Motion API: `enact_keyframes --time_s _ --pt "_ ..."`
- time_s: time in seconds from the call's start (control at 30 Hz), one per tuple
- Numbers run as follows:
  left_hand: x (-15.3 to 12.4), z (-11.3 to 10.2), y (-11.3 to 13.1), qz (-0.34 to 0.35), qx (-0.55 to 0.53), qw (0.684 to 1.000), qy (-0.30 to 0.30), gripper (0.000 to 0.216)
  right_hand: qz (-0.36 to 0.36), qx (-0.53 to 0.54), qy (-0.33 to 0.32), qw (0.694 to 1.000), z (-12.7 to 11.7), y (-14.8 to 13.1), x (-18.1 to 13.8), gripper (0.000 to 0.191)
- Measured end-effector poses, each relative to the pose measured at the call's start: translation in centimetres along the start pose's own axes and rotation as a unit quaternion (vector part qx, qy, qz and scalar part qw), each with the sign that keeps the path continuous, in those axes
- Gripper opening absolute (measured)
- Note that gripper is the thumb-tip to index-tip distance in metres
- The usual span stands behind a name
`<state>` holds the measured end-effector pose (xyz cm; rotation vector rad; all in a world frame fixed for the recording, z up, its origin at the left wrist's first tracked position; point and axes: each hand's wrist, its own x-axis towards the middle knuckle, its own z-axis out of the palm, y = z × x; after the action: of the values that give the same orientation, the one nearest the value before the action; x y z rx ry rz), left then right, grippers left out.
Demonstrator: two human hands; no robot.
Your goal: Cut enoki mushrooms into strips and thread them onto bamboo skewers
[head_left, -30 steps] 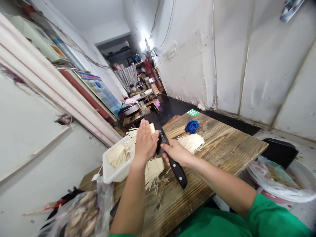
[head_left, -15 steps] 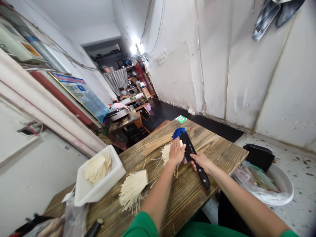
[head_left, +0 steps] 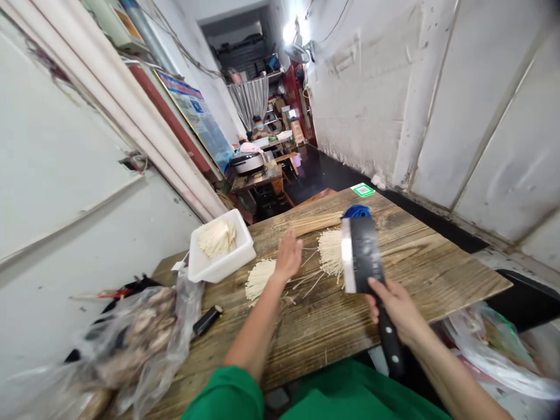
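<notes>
My right hand (head_left: 396,308) grips the black handle of a cleaver (head_left: 361,252), whose broad dark blade lies flat above the wooden table (head_left: 441,269). My left hand (head_left: 287,254) rests with fingers together on loose pale enoki strands between two bundles. One enoki bundle (head_left: 259,277) lies to its left, another enoki bundle (head_left: 331,252) lies beside the blade. A white tray (head_left: 221,259) with more enoki stands further left. A bunch of bamboo skewers (head_left: 312,222) lies behind my left hand.
A blue cloth (head_left: 356,210) and a green sticker (head_left: 363,189) lie at the table's far end. A clear bag of mushrooms (head_left: 133,344) and a small black object (head_left: 207,319) lie at the near left. A plastic-lined basin (head_left: 494,344) stands at the right. A person sits far down the corridor.
The cleaver has lifted off the right enoki bundle and turned flat. My left hand has moved left off that bundle onto the loose strands. The camera has swung.
</notes>
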<state>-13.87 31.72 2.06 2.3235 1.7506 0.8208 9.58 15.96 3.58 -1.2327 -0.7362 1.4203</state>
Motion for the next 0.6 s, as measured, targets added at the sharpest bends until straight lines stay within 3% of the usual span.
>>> enact_keyframes --time_s 0.1,0.23,0.4,0.6 --pt "-3.6 -1.5 -5.2 -0.021 0.017 0.999 -0.018 0.058 0.056 -0.012 -0.059 0.997 5.3 3.5 1.0 0.023" --pt "-6.6 -1.6 -7.5 0.038 0.033 0.998 -0.05 0.056 0.093 -0.02 -0.076 0.993 9.2 6.4 2.5 0.018" --pt "-7.7 -0.5 -6.1 0.171 0.117 0.976 -0.063 0.048 0.066 -0.022 -0.029 0.997 8.1 6.1 3.2 0.02" --pt "-6.4 1.5 -3.0 0.126 0.108 0.985 -0.047 0.018 0.035 -0.013 -0.005 0.999 5.0 4.3 2.2 0.03"
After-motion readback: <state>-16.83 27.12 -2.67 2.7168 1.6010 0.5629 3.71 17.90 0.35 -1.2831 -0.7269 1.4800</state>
